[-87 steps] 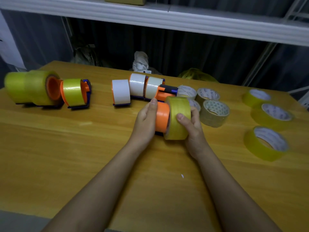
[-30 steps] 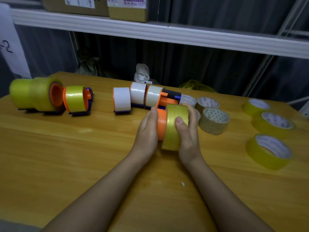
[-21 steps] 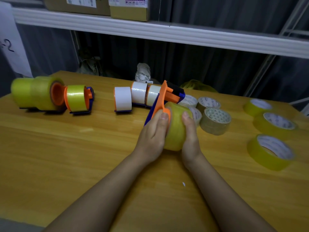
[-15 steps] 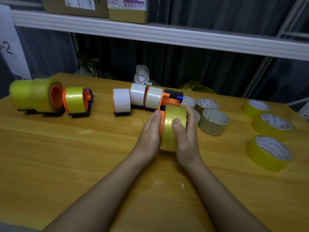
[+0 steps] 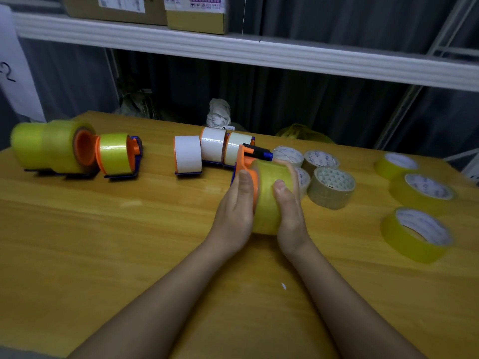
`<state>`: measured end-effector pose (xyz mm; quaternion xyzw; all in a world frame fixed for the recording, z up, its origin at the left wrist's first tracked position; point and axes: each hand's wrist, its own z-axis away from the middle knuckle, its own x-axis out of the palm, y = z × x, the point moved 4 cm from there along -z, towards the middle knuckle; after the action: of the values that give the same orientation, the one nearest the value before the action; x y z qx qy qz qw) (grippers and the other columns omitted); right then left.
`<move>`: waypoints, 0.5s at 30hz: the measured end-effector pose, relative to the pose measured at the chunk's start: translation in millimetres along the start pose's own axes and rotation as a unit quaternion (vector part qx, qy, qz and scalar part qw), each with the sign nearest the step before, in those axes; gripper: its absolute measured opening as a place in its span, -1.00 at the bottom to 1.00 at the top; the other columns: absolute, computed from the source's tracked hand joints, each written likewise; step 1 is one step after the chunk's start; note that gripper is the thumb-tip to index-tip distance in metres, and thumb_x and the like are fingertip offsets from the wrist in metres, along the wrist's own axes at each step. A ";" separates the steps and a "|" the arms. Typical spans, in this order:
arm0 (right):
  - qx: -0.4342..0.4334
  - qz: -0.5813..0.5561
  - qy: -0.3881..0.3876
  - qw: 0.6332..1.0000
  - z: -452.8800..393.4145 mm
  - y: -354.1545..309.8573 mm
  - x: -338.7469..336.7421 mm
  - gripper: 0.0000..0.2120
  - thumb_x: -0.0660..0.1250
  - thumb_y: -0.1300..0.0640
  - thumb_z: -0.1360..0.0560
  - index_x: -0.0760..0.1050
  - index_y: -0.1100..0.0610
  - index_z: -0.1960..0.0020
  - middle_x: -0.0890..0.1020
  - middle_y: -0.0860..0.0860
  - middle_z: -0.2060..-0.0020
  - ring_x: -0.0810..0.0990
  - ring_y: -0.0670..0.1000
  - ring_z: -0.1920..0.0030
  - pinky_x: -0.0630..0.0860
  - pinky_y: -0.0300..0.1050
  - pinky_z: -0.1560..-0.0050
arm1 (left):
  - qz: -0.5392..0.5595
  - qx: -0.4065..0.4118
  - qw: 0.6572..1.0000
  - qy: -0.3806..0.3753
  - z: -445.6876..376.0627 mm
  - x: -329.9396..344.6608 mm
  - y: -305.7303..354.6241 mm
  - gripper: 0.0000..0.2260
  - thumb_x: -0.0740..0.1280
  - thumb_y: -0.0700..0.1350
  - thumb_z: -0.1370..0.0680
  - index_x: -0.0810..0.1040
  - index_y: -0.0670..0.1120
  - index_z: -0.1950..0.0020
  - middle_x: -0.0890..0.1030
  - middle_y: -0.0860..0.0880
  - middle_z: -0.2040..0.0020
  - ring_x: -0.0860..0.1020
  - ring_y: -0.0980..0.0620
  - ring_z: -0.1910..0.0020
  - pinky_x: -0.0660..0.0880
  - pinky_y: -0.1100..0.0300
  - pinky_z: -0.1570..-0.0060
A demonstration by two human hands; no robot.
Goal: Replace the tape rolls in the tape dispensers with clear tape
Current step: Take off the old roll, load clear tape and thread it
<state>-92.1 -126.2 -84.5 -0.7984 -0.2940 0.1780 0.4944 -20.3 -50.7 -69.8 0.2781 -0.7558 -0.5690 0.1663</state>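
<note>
We hold one tape dispenser (image 5: 245, 165) near the middle of the wooden table (image 5: 103, 242) – our left hand (image 5: 234, 211) lies flat, fingers straight, against its orange side, while our right hand (image 5: 289, 211) curls around the yellowish clear tape roll (image 5: 269, 193) mounted on it. More loaded dispensers (image 5: 188, 156) stand behind – loose rolls (image 5: 417, 234) lie to the right

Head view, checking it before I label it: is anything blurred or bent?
Head view: the right hand and the yellow tape roll it grips are motion-smeared; the left hand is sharper; the white shelf edge bows from wide-angle distortion; lighting is dim.
</note>
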 end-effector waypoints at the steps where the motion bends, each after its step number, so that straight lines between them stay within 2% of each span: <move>1: 0.022 -0.021 -0.006 1.000 0.2 0.3 0.9 -0.33 0.23 -0.34 -0.46 0.32 0.06 -0.40 0.45 0.17 -0.31 0.39 0.21 -0.36 0.28 0.35 -0.35 | -0.016 0.017 1.000 0.002 1.2 -0.5 2.2 -0.10 -0.11 0.58 -0.34 0.47 -0.09 -0.27 0.60 -0.08 -0.13 0.55 -0.02 -0.18 0.43 -0.13 -0.23; 3: 0.066 -0.053 -0.019 0.996 0.5 1.5 0.1 -0.16 0.30 -0.38 -0.39 0.30 0.19 -0.43 0.49 0.25 -0.26 0.45 0.24 -0.32 0.30 0.32 -0.36 | -0.040 0.038 0.998 0.004 2.3 0.1 4.7 -0.08 -0.14 0.57 -0.35 0.44 -0.10 -0.30 0.59 -0.11 -0.14 0.55 -0.03 -0.16 0.45 -0.13 -0.19; 5: 0.083 -0.078 -0.023 0.993 0.2 -0.5 -2.1 -0.12 0.35 -0.36 -0.36 0.31 0.27 -0.41 0.53 0.29 -0.21 0.52 0.22 -0.25 0.42 0.23 -0.30 | -0.061 0.055 0.997 -0.003 2.9 1.1 6.1 -0.05 -0.16 0.58 -0.34 0.40 -0.12 -0.33 0.58 -0.17 -0.12 0.56 -0.08 -0.13 0.47 -0.14 -0.13; 8: 0.096 -0.141 -0.027 0.985 0.9 -3.7 -1.6 -0.08 0.43 -0.31 -0.30 0.32 0.30 -0.40 0.55 0.28 -0.21 0.60 0.15 -0.16 0.55 0.00 -0.09 | -0.084 0.097 0.992 -0.009 4.2 1.1 8.3 -0.16 -0.15 0.55 -0.38 0.44 -0.13 -0.16 0.58 -0.28 0.07 0.57 -0.15 0.10 0.49 -0.19 0.07; 10: 0.086 -0.133 -0.015 0.987 1.7 -3.9 -1.8 -0.06 0.41 -0.35 -0.30 0.31 0.29 -0.40 0.54 0.29 -0.22 0.58 0.16 -0.18 0.54 0.06 -0.14 | -0.072 0.090 0.993 -0.016 3.0 0.2 6.4 -0.22 -0.13 0.51 -0.42 0.46 -0.09 -0.17 0.59 -0.23 0.06 0.58 -0.11 0.08 0.49 -0.18 0.03; 12: 0.051 -0.082 0.008 0.995 2.5 -6.4 -2.3 -0.20 0.33 -0.33 -0.39 0.30 0.20 -0.41 0.53 0.24 -0.22 0.55 0.19 -0.21 0.47 0.20 -0.24 | -0.026 0.057 0.998 -0.027 -1.5 -1.3 2.8 -0.32 -0.08 0.43 -0.48 0.49 -0.03 -0.23 0.63 -0.11 -0.02 0.59 -0.05 -0.05 0.49 -0.16 -0.11; 13: 0.024 -0.045 0.024 0.998 3.0 -8.8 -3.0 -0.31 0.27 -0.28 -0.44 0.30 0.14 -0.39 0.52 0.21 -0.21 0.54 0.17 -0.20 0.47 0.17 -0.23 | -0.005 0.047 0.998 -0.028 -3.8 -2.0 1.7 -0.36 -0.07 0.39 -0.49 0.50 -0.01 -0.24 0.63 -0.08 -0.05 0.59 -0.05 -0.09 0.48 -0.16 -0.15; 15: -0.035 0.012 0.054 0.998 5.4 -17.4 -2.8 -0.44 0.18 -0.21 -0.46 0.28 0.06 -0.35 0.48 0.17 -0.20 0.53 0.11 -0.15 0.50 -0.02 -0.14 | -0.015 0.069 0.997 -0.012 -5.7 -3.8 4.1 -0.45 -0.05 0.32 -0.53 0.52 -0.01 -0.18 0.62 -0.06 0.00 0.59 -0.02 -0.03 0.50 -0.13 -0.10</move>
<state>-102.5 -118.5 -71.4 -0.8271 -0.2634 0.1301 0.4792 -15.1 -52.0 -64.0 0.2932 -0.7908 -0.5216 0.1289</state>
